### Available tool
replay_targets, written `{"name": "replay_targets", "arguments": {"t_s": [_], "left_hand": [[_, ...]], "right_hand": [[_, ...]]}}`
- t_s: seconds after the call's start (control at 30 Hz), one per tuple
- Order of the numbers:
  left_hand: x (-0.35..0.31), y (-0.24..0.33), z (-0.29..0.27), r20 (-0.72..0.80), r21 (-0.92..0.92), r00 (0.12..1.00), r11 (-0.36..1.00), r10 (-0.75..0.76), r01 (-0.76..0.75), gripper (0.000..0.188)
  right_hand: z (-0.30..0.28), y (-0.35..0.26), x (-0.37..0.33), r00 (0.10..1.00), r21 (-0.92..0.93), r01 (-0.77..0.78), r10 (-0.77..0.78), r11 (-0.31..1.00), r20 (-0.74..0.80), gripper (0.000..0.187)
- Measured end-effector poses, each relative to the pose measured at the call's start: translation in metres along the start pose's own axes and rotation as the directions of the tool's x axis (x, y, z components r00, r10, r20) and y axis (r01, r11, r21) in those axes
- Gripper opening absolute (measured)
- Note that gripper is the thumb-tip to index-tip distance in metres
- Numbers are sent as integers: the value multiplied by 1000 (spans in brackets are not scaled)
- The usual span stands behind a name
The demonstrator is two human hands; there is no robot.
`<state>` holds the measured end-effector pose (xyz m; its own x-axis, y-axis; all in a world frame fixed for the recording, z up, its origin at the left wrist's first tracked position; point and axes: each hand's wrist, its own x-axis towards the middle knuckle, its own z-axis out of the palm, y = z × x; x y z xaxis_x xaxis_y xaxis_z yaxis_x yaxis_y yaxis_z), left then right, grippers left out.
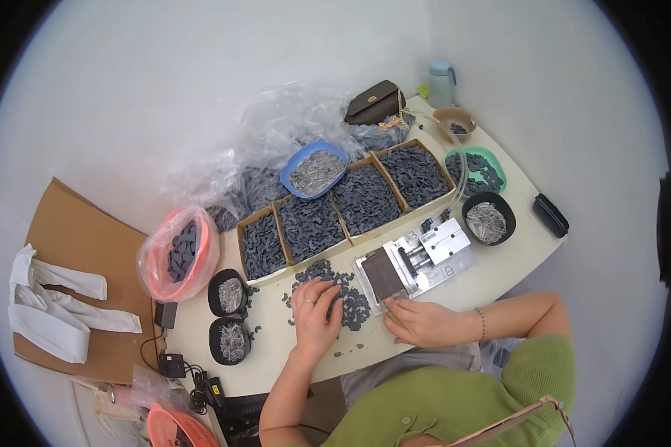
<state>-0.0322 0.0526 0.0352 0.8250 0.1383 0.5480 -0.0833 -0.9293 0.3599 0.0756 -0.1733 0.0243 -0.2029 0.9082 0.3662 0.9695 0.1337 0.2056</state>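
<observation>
My left hand [317,316] is over a loose pile of small dark grey parts [355,307] on the table, its fingers curved and apart; I see nothing held in it. Beside it, my right hand [419,322] has thumb and fingers pinched together at the near corner of a brown plate [385,276]. What the pinch holds, if anything, is hidden by the fingers. The plate lies on a metal clamping fixture [425,261] with a silver cylinder block [446,241] at its right end.
Behind the pile stands a divided cardboard tray [317,252] full of dark grey parts. A blue basin [285,179] of metal pins rests on it. Black bowls [231,293] of pins flank the work area. A clear hose [464,167] arches to the fixture. A coral basket [156,257] stands left.
</observation>
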Motion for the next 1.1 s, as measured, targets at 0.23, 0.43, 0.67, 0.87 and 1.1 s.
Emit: {"name": "replay_targets", "arguments": {"t_s": [0.23,0.43,0.67,0.87,1.1], "left_hand": [[-15,7,7,49,-35,997,998,53,-51,25],[-15,24,35,133,-26,971,980,199,-197,26],[0,46,58,231,334,940,887,252,-320,17],[30,56,47,545,224,838,963,2,-148,9],[80,-23,-8,36,-143,958,947,-286,288,8]], "right_hand": [[12,30,-2,968,-21,77,-80,997,-237,29],[1,107,54,834,373,-357,472,857,-287,29],[33,160,76,764,641,-511,644,572,35,40],[12,234,13,650,538,-627,759,563,-38,24],[10,225,-12,690,204,-724,700,659,185,16]]}}
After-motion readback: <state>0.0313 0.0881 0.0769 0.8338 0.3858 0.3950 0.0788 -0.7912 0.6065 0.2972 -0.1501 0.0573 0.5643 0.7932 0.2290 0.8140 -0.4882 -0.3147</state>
